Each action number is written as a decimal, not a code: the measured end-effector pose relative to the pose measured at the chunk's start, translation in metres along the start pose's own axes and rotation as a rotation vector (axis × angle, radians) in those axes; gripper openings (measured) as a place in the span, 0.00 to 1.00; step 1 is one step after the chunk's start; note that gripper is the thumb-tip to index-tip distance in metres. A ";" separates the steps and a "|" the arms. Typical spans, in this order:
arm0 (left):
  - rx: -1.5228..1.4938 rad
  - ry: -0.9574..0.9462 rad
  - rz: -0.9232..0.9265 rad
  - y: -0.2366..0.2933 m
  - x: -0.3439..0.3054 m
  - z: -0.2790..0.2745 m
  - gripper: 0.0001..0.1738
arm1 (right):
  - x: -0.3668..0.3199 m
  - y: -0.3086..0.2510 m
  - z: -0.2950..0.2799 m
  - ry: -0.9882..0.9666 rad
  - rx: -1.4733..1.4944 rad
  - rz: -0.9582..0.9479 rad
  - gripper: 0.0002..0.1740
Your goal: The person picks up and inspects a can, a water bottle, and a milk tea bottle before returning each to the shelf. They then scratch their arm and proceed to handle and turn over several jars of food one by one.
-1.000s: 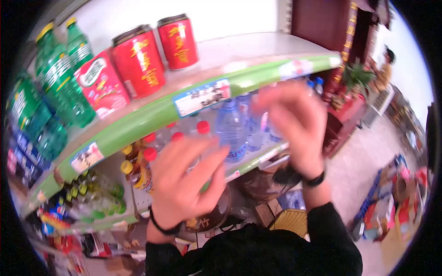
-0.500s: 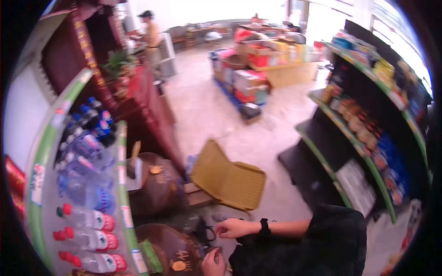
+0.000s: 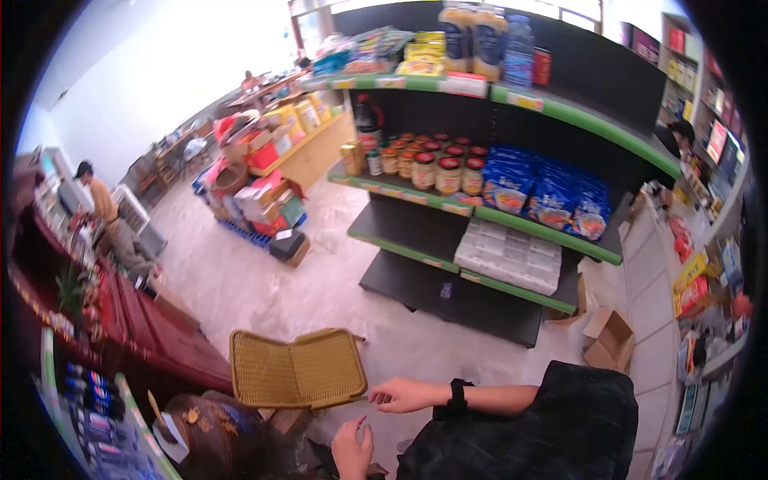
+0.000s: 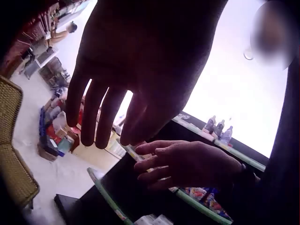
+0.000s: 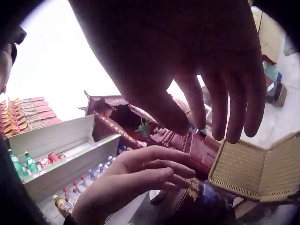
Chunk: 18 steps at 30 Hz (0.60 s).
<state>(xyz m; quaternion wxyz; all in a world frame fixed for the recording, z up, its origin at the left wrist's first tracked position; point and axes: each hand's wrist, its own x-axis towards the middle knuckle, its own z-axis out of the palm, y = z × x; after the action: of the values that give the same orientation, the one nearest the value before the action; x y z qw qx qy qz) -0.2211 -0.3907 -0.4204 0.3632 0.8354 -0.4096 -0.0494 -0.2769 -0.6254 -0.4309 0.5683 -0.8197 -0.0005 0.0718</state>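
Both hands are empty and held in front of the body. In the head view my left hand [image 3: 352,450] is low at the front, with thumb and fingers loosely extended. My right hand [image 3: 406,395] is just above and to its right, fingers relaxed and pointing left. Large and dark in the left wrist view, the left hand [image 4: 140,70] has its fingers hanging down and spread. The right hand [image 5: 197,65] hangs the same way in the right wrist view. Nearest to both in the head view is a tan woven wicker chair [image 3: 300,368], beyond the fingertips.
A black shelf unit with green edges holds jars [image 3: 448,173], blue bags [image 3: 552,192], a white wrapped pack [image 3: 509,256] and a large bottle [image 3: 518,52]. Brown jars [image 3: 212,436] and a drinks shelf [image 3: 132,408] stand at lower left. Boxes [image 3: 272,204] and another person [image 3: 104,204] are farther off.
The head view has swung right, from the drinks shelf to the black shelf unit. Both hands, raised before that drinks shelf a second ago, have come down in front of the body.
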 end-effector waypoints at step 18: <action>-0.494 -0.429 0.616 0.348 0.338 0.224 0.18 | -0.283 0.058 -0.359 0.849 0.039 0.206 0.15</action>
<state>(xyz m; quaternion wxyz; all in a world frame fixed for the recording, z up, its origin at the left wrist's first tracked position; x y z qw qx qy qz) -0.3087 -0.9007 -0.2867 0.4564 0.5337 -0.6811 -0.2074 -0.5192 -1.0040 -0.3285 0.5233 -0.7616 0.3162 -0.2150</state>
